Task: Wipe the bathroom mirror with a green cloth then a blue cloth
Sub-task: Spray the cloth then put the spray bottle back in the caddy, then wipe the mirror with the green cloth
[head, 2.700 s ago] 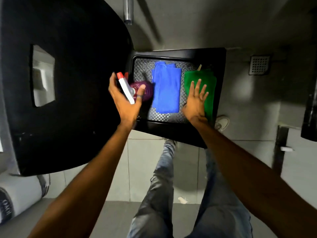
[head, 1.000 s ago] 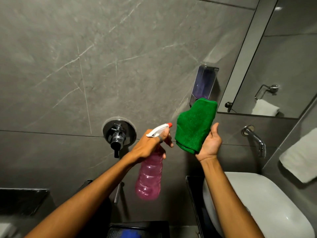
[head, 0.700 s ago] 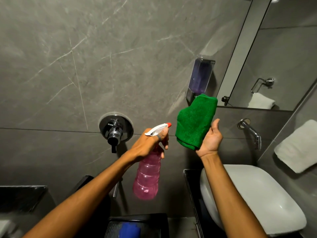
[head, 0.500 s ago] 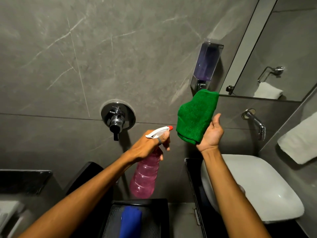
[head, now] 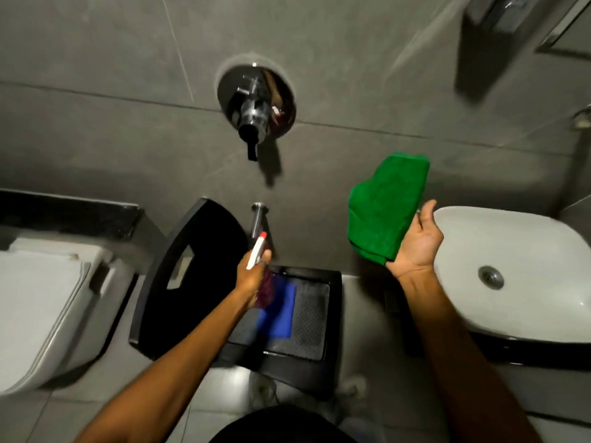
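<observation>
1. A grey tiled wall (head: pixel 96 75) fills the upper half of the view, with a round chrome valve (head: pixel 256 103) mounted on it.
2. A white toilet (head: pixel 48 314) sits at the left edge, and a white basin (head: pixel 527 282) with a metal drain sits at the right.
3. Between them stands a black bin-like box (head: pixel 334 314) with its black lid (head: pixel 192 282) swung open to the left.
4. Only a corner of the mirror frame (head: pixel 563 30) shows, at the top right.
5. The green cloth (head: pixel 387 212), folded, stands upright in the right hand (head: pixel 415 247). That hand is raised beside the basin, palm toward the camera, thumb out to the side; the cloth covers the fingers, which appear to back it.
6. The blue cloth (head: pixel 281 314) lies flat inside the box on its textured floor, partly behind the left hand.
7. The left hand (head: pixel 252 276) is wrapped closed around the neck of a pink spray bottle (head: pixel 265 289), held low over the box; its white trigger head with a red tip points upward.
</observation>
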`<state>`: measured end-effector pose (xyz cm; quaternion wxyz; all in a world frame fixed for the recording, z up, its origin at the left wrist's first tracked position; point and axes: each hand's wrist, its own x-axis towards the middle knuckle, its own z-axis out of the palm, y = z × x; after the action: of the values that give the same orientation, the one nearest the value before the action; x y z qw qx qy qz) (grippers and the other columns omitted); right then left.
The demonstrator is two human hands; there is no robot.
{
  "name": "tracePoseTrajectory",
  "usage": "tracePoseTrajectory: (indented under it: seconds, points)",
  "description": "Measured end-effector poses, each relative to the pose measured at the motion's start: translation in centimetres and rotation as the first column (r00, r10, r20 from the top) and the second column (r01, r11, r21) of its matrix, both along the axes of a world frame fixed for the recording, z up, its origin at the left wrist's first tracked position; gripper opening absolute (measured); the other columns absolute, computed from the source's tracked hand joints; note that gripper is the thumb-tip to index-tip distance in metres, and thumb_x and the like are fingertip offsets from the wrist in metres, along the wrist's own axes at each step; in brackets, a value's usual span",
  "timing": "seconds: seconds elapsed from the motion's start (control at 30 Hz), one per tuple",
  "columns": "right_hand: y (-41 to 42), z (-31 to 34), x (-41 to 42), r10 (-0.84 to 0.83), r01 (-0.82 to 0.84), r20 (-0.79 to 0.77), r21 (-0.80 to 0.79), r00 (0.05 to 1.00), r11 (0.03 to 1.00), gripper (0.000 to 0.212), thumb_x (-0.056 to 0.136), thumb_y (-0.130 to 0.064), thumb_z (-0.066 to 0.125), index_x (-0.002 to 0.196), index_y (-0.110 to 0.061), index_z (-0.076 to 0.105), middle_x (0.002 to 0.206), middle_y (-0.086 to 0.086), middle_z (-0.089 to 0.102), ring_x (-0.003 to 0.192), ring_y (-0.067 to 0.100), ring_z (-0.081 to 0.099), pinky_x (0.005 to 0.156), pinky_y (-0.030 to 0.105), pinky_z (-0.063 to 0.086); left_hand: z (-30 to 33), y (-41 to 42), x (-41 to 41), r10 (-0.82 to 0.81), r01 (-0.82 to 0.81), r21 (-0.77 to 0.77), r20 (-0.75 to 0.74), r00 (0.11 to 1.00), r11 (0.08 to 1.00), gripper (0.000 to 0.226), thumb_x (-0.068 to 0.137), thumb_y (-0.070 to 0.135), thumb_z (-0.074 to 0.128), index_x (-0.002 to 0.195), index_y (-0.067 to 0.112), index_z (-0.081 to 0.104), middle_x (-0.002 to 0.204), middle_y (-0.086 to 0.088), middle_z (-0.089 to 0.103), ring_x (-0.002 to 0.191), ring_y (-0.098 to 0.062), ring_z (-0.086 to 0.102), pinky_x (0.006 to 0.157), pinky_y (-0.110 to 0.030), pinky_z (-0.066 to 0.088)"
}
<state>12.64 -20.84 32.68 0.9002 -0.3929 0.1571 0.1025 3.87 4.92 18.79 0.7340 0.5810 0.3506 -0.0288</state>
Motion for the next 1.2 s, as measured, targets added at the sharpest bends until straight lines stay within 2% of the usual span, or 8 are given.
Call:
tracePoseTrajectory:
  seconds: [0.13, 0.3, 0.47, 0.63, 0.8, 0.93, 1.0, 1.2]
  points:
    - [0.9, -3.8, -2.1, 0.017, -0.006, -0.136, 0.084, 0.991, 0.996, 0.051, 0.102, -0.046, 0.034, 0.085, -0.037, 0.081, 0.084, -0.017, 0.079, 0.082, 0.003, 0.075, 0.069, 0.023, 0.061, -5.9, 1.7, -1.8, 0.084, -0.065, 0.137, -0.136, 0.987, 0.988, 0.035, 0.099, 0.011, 0.063, 0.128, -0.008, 0.059, 0.115, -0.034, 0.064, 0.107, -0.047, 0.063, 0.095, -0.057, 0.051]
    - [0.2, -8.9, -5.2, -0.015, 0.011, -0.177, -0.025, 0.984, 1.000, 0.048, 0.097, -0.051, 0.040, 0.118, -0.023, 0.073, 0.121, 0.005, 0.072, 0.119, 0.027, 0.065, 0.103, 0.053, 0.050, -9.6, 2.6, -2.9, -0.005, 0.042, 0.289, -0.128, 0.992, 0.956, 0.052, 0.101, 0.006, 0.058, 0.149, -0.005, 0.046, 0.159, -0.024, 0.043, 0.151, -0.035, 0.039, 0.128, -0.047, 0.027]
    - [1.5, -9.1, -6.9, -0.007, 0.002, -0.150, -0.033, 0.989, 0.999, 0.087, 0.072, -0.056, 0.060, 0.149, -0.018, 0.042, 0.157, 0.014, 0.039, 0.143, 0.037, 0.038, 0.120, 0.057, 0.025, -12.3, 2.7, -3.4, -0.030, 0.072, 0.279, -0.151, 0.988, 0.958, 0.053, 0.099, 0.007, 0.061, 0.150, -0.003, 0.046, 0.165, -0.019, 0.034, 0.154, -0.031, 0.035, 0.129, -0.044, 0.026]
    - [1.5, -9.7, -7.2, 0.022, -0.019, -0.143, 0.018, 0.989, 1.000, 0.054, 0.082, -0.058, 0.050, 0.117, -0.022, 0.072, 0.120, 0.006, 0.073, 0.115, 0.029, 0.068, 0.100, 0.054, 0.052, -13.3, 2.1, -4.0, 0.047, -0.004, 0.187, -0.225, 0.973, 0.982, 0.087, 0.094, 0.006, 0.068, 0.163, 0.006, 0.015, 0.165, -0.012, 0.032, 0.151, -0.024, 0.035, 0.128, -0.040, 0.028]
    - [1.8, -8.6, -7.4, 0.025, -0.018, -0.109, 0.062, 0.994, 0.998, 0.054, 0.088, -0.056, 0.044, 0.105, -0.019, 0.079, 0.107, 0.006, 0.078, 0.102, 0.027, 0.074, 0.083, 0.048, 0.061, -11.8, -1.5, -6.4, -0.038, 0.010, -0.058, -0.506, 0.862, 0.998, 0.041, 0.090, -0.010, 0.066, 0.128, -0.009, 0.051, 0.110, -0.014, 0.055, 0.084, -0.024, 0.055, 0.055, -0.017, 0.053]
    - [1.8, -6.2, -6.6, 0.054, -0.048, -0.077, 0.082, 0.996, 0.995, 0.061, 0.093, -0.059, 0.037, 0.105, -0.016, 0.079, 0.107, 0.008, 0.078, 0.102, 0.028, 0.073, 0.080, 0.045, 0.061, -4.1, -6.8, -3.1, -0.287, 0.151, -0.535, -0.181, 0.941, 0.831, 0.040, 0.103, 0.029, 0.055, 0.138, 0.011, 0.054, 0.126, -0.008, 0.063, 0.121, -0.028, 0.060, 0.102, -0.044, 0.051]
    - [1.7, -4.8, -5.6, 0.064, -0.056, -0.054, 0.137, 0.997, 0.989, 0.071, 0.100, -0.059, 0.024, 0.107, -0.013, 0.078, 0.110, 0.010, 0.077, 0.103, 0.029, 0.073, 0.080, 0.043, 0.061, 1.3, -8.1, 0.8, -0.312, 0.264, -0.645, 0.042, 0.949, 0.717, 0.034, 0.103, 0.046, 0.046, 0.120, 0.021, 0.064, 0.119, -0.002, 0.072, 0.110, -0.022, 0.070, 0.092, -0.045, 0.059]
    - [-1.1, 2.3, -2.2, -0.088, 0.076, 0.083, 0.134, 0.993, 0.988, 0.064, 0.097, -0.058, 0.032, 0.107, -0.015, 0.078, 0.118, 0.014, 0.074, 0.107, 0.034, 0.071, 0.096, 0.051, 0.055, 17.3, -11.8, 7.1, -0.488, 0.555, -0.265, 0.280, 0.827, 0.788, 0.030, 0.095, 0.008, 0.067, 0.124, 0.006, 0.061, 0.105, -0.011, 0.076, 0.082, -0.019, 0.074, 0.070, -0.033, 0.064]
